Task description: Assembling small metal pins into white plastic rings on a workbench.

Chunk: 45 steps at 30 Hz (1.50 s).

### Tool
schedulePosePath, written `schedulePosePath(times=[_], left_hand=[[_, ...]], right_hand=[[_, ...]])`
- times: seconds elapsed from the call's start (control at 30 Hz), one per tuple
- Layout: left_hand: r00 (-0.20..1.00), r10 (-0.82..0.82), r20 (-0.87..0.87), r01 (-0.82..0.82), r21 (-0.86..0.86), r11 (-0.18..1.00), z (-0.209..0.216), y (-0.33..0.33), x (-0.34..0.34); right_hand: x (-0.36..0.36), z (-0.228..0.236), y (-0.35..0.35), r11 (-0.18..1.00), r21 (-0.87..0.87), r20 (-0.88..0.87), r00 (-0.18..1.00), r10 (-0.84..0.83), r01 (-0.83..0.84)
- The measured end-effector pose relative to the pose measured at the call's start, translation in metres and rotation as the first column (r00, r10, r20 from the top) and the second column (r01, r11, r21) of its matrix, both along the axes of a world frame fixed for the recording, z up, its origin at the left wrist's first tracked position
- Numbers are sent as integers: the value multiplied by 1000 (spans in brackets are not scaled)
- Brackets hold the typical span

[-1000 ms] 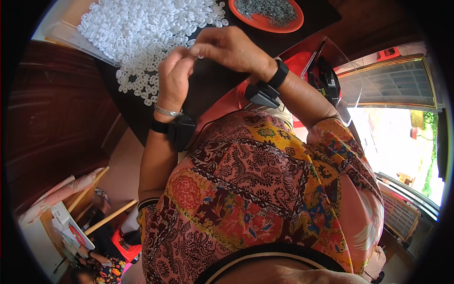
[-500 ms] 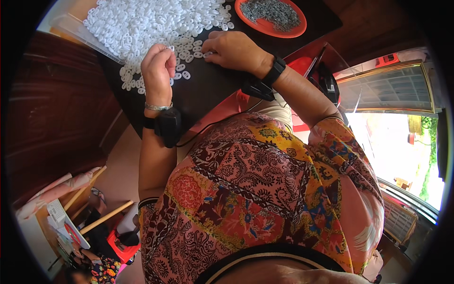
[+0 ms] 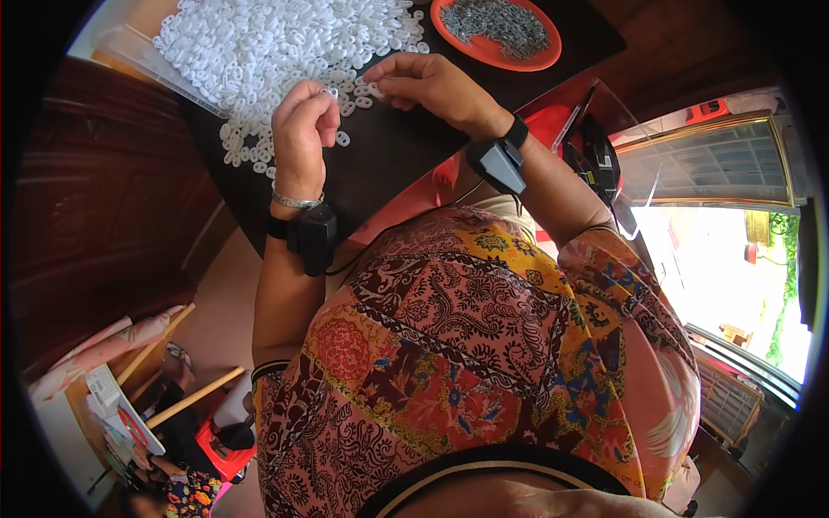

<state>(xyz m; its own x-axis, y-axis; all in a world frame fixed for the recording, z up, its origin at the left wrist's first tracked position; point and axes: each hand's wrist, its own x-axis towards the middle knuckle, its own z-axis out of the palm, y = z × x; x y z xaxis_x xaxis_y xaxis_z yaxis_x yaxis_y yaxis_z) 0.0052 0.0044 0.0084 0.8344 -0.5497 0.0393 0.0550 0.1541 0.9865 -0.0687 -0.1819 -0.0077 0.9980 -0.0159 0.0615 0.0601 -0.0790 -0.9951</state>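
My left hand (image 3: 302, 129) is closed, its thumb and forefinger pinching a small white oval two-hole piece (image 3: 331, 92). Facing it, a short gap away, my right hand (image 3: 436, 86) grips another white oval piece (image 3: 375, 90) at its fingertips. Both hands hover over the near edge of a big heap of the same white two-hole pieces (image 3: 259, 47), with stray ones scattered on the dark tabletop (image 3: 389, 164). Beyond my right hand is an orange-red plate (image 3: 546, 59) of small grey metal pieces (image 3: 496, 28).
A clear plastic tray edge (image 3: 164, 76) borders the heap on the left. Black devices are strapped to both wrists (image 3: 313, 237), with a cable. Red plastic (image 3: 553, 121) lies beyond the table's right edge. Another person's flowered clothing (image 3: 192, 494) shows at the lower left.
My right hand has picked up a white oval piece from the table and turned, its fingers extended toward the left hand. My left hand has shifted slightly right, still pinching its piece.
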Motion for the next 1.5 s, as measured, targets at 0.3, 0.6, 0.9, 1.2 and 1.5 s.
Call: schedulePosePath(times=[0.3,0.6,0.9,1.2,1.5], left_hand=[[992,-82,-97,74,-86,994,-1,0,0],[968,-203,-149,180,-155,971,-5,-4,-4],[988,-152,-38,150,-41,988,-8,-7,-7],[998,-70,8,69,28,997,-7,-9,-10],[990,-134,39,125,179,976,-3,-10,-15]], right_hand=[[-2,-5,9,938,348,-18,1000,-1,7],[5,-11,22,874,463,-21,988,-154,146],[9,-10,38,852,498,14,981,-194,162],[5,-14,18,885,441,-3,986,-166,150],[2,-6,15,860,487,-35,987,-157,153]])
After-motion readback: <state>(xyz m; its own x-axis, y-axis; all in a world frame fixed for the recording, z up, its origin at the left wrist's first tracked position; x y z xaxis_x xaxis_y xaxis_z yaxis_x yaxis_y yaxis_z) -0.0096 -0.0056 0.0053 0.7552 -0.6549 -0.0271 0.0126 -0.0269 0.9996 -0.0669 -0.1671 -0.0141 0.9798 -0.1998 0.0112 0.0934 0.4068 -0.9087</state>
